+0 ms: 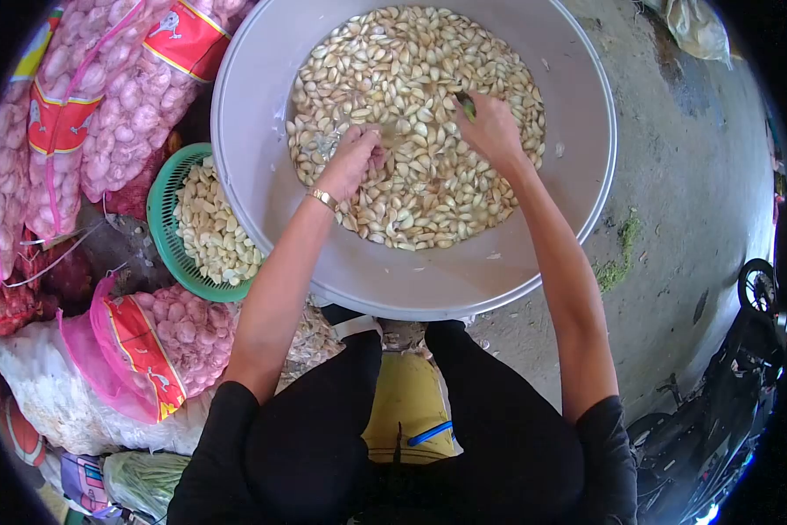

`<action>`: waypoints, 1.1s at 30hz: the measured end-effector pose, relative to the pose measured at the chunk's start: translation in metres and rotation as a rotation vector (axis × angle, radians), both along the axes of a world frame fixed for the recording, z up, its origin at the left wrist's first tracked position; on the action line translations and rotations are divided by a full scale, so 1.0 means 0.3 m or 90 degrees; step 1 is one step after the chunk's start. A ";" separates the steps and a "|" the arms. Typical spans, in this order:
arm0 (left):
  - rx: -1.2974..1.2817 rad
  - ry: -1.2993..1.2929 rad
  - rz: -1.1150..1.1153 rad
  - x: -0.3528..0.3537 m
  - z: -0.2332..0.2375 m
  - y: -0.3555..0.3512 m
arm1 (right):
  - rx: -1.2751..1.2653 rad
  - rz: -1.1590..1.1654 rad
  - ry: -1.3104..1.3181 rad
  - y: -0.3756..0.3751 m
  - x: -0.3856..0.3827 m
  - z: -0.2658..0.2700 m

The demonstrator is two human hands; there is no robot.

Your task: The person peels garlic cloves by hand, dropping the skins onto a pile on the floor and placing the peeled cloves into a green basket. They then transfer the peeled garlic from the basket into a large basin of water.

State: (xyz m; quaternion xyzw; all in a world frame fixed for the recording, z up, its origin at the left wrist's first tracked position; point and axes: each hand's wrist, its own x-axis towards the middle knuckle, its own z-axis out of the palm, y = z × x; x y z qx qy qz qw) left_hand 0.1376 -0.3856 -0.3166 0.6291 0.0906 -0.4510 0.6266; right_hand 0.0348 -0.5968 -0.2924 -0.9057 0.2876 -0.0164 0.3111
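Note:
A wide grey basin [568, 175] holds many garlic cloves [411, 61] lying in cloudy water. Over the left part of the cloves is my left hand [356, 159], its fingers curled inward at the water; whatever they may hold is hidden. My right hand [489, 127] is over the right part of the cloves, closed on a small knife with a green handle [467, 107]. Left of the basin, a green basket [161, 219] contains peeled garlic cloves [209, 223].
Mesh sacks of garlic [131, 114] line the left side, with an open pink sack [183, 328] lower down. A motorcycle [726, 394] is at the far right. Green scraps [622, 249] lie on the concrete floor [664, 192]. A yellow seat [406, 402] shows between my legs.

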 end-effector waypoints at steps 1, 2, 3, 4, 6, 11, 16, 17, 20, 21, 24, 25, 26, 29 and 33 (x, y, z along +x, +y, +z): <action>-0.001 -0.001 -0.001 -0.007 -0.011 0.010 | -0.019 0.000 -0.010 -0.002 0.035 -0.008; -0.019 0.008 -0.030 -0.014 -0.022 0.021 | -0.039 0.001 -0.019 -0.005 0.066 -0.015; -0.037 0.018 -0.060 -0.021 -0.019 0.027 | -0.041 0.000 -0.018 -0.008 0.095 -0.020; -0.039 0.057 -0.049 -0.030 -0.018 0.031 | -0.062 0.030 0.021 -0.008 0.117 -0.026; -0.055 0.075 -0.050 -0.037 -0.017 0.044 | -0.082 0.060 0.064 0.004 0.130 -0.031; -0.061 0.120 0.021 -0.062 -0.022 0.027 | -0.105 0.116 0.166 0.018 0.105 -0.049; -0.079 0.139 -0.011 -0.056 -0.027 0.041 | -0.091 0.082 0.098 0.020 0.040 -0.068; -0.079 0.139 -0.010 -0.057 -0.028 0.041 | -0.083 0.059 0.078 0.020 0.038 -0.058; -0.111 0.181 0.023 -0.054 -0.043 0.044 | -0.077 0.077 0.060 0.034 0.083 -0.033; -0.129 0.182 0.042 -0.054 -0.052 0.045 | -0.076 0.077 0.059 0.045 0.095 -0.042; -0.137 0.183 0.092 -0.066 -0.058 0.041 | -0.108 0.144 0.045 0.085 0.131 -0.087; -0.129 0.185 0.120 -0.069 -0.043 0.036 | -0.104 0.139 0.065 0.092 0.142 -0.108; -0.128 0.185 0.118 -0.066 -0.035 0.037 | -0.102 0.133 0.086 0.091 0.146 -0.125; -0.158 0.189 0.100 -0.055 -0.055 0.040 | -0.081 0.097 0.023 0.104 0.110 -0.093; -0.199 0.304 0.153 -0.052 -0.017 0.011 | 0.119 0.071 0.012 0.142 0.064 0.021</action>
